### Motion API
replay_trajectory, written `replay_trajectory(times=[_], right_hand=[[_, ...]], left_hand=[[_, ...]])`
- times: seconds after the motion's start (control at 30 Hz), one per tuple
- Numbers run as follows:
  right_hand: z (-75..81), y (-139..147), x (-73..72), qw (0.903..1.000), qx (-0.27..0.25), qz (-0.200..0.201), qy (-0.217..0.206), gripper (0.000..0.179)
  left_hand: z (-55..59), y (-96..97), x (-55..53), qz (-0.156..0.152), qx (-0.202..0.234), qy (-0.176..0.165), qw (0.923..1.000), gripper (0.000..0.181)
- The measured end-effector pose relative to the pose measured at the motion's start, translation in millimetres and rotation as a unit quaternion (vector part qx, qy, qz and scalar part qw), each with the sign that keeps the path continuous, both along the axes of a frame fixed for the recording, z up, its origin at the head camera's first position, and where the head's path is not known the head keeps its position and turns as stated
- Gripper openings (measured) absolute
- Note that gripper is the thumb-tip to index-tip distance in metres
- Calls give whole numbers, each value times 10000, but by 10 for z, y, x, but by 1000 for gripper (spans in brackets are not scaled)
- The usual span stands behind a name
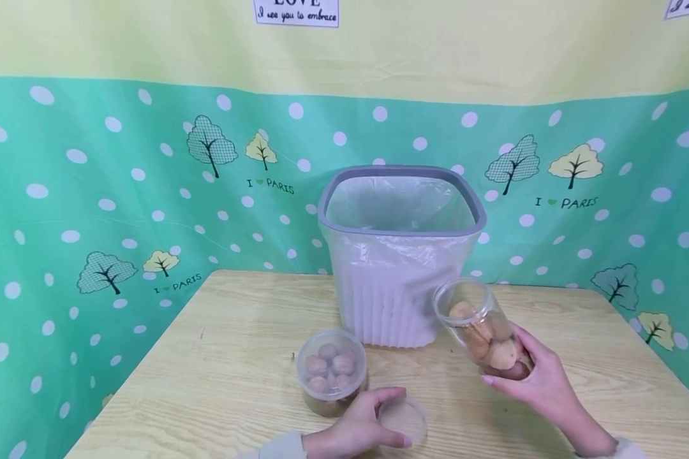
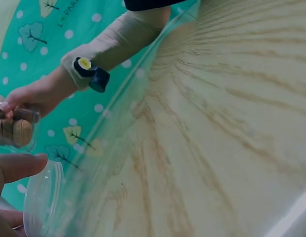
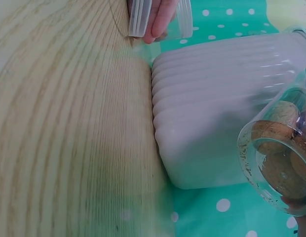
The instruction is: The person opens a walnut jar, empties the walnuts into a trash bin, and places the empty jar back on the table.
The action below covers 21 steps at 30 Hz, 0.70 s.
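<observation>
The right hand (image 1: 542, 376) has its fingers wrapped round the lower end of a clear jar (image 1: 485, 335) of brown lumps, raised over the table's (image 1: 229, 344) right half; its long axis leans, base toward the right edge, open mouth pointing up and leftward, near the bin (image 1: 387, 290) at the far edge; close to the near edge, the left hand's (image 1: 358, 424) fingers pinch a clear lid (image 1: 403, 419) beside a closed tub (image 1: 331, 373)
</observation>
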State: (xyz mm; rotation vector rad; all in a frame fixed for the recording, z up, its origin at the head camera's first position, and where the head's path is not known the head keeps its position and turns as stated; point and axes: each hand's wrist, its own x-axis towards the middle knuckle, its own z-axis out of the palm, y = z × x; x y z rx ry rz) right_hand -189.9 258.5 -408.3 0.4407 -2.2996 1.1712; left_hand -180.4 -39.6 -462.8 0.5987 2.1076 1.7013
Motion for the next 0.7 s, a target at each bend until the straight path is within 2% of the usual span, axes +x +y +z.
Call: replay_trajectory(times=[0.17,0.37,0.7], right_hand=[[18,13,-2,10000,-40,-26,13,86],[22,36,-14,10000,-56,-76,-6,86],[51,86,-26,9998,-133,-126,-40,83]], left_hand=[[-30,-10,3,-47,63,173,9998,70],[-28,-20,18,-20,-92,428,9990,72],[-25,0,43,-21,-460,271,9986,75]])
